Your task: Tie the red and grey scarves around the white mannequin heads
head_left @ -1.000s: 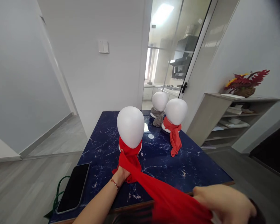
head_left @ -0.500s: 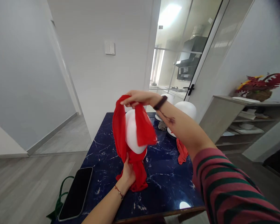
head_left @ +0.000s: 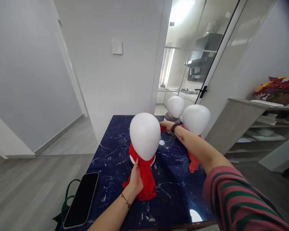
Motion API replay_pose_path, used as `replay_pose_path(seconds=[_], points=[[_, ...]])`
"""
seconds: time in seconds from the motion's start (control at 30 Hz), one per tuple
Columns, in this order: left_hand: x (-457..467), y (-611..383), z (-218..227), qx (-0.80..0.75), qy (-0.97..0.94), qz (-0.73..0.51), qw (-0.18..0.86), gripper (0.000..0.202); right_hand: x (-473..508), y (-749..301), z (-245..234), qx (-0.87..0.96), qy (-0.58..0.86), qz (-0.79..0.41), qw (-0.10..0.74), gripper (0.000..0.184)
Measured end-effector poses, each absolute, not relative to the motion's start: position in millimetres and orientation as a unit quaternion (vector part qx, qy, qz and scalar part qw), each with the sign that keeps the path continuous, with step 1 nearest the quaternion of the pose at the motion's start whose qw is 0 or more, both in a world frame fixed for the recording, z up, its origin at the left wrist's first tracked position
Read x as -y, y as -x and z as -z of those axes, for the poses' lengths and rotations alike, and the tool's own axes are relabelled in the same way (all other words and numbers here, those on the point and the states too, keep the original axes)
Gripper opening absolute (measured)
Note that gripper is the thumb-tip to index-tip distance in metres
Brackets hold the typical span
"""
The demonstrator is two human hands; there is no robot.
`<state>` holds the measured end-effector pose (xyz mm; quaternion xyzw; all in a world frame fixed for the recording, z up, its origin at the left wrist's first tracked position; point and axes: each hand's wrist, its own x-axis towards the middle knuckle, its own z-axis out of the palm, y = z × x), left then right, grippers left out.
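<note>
Three white mannequin heads stand on the one dark blue bench [head_left: 115, 150]: the near head [head_left: 144, 136], the right head [head_left: 196, 119] and the far head [head_left: 175, 106]. There are three scarves at their necks, two red and one grey: the near red scarf [head_left: 146, 176], the second red scarf [head_left: 194, 163] and the grey scarf [head_left: 170, 117]. Two hands show, the left hand [head_left: 136, 183] and the right hand [head_left: 167, 125], each with one band at the wrist. One black phone [head_left: 82, 200] lies on the bench. Around it are one green bag [head_left: 66, 205], one wall switch [head_left: 117, 47], one shelf unit [head_left: 255, 128] and one flower basket [head_left: 276, 91].

Near head [head_left: 144, 136] blocks centre; rear heads [head_left: 196, 118] crowd right; phone [head_left: 82, 199] left; front-right tabletop [head_left: 175, 183] open.
</note>
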<state>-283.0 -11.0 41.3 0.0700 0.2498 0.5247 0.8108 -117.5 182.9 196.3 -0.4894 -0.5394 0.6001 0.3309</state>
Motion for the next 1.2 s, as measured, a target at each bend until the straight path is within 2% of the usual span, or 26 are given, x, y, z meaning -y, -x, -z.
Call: replay_pose_path(seconds=[0.13,0.27,0.33,0.4,0.47,0.6,0.7,0.83,0.97,1.07,1.2], points=[[10,285,-40,-0.247,-0.074,-0.515,0.818,0.060,-143,61,-169,0.488,0.513,-0.657,0.258,0.040],[9,286,-38,-0.238,-0.067,-0.518,0.819,0.058,-79,13,-153,0.474,0.488,-0.707,0.193,0.034],[9,287,-38,-0.233,-0.065,-0.517,0.821,0.057,-44,5,-141,0.485,0.441,-0.743,0.138,0.040],[8,287,-37,-0.228,-0.072,-0.517,0.822,0.055,-12,14,-121,0.496,0.399,-0.762,0.121,0.045],[8,287,-37,-0.224,-0.083,-0.514,0.824,0.054,16,39,-95,0.496,0.403,-0.748,0.182,0.040],[9,285,-37,-0.223,-0.133,-0.507,0.822,0.045,52,115,-42,0.445,0.426,-0.680,0.398,0.036],[12,289,-37,-0.280,-0.205,-0.485,0.803,0.031,59,157,-21,0.431,0.411,-0.641,0.485,0.040],[19,307,-33,-0.435,-0.344,-0.477,0.682,0.024,49,172,-14,0.472,0.430,-0.571,0.516,0.040],[23,328,-37,-0.539,-0.391,-0.456,0.591,0.009,35,164,-14,0.516,0.478,-0.526,0.477,0.038],[28,335,-52,-0.510,-0.317,-0.487,0.634,0.007,27,163,-13,0.561,0.473,-0.483,0.478,0.035],[40,338,-72,-0.388,-0.128,-0.438,0.801,0.021,24,164,-8,0.596,0.474,-0.417,0.496,0.030]])
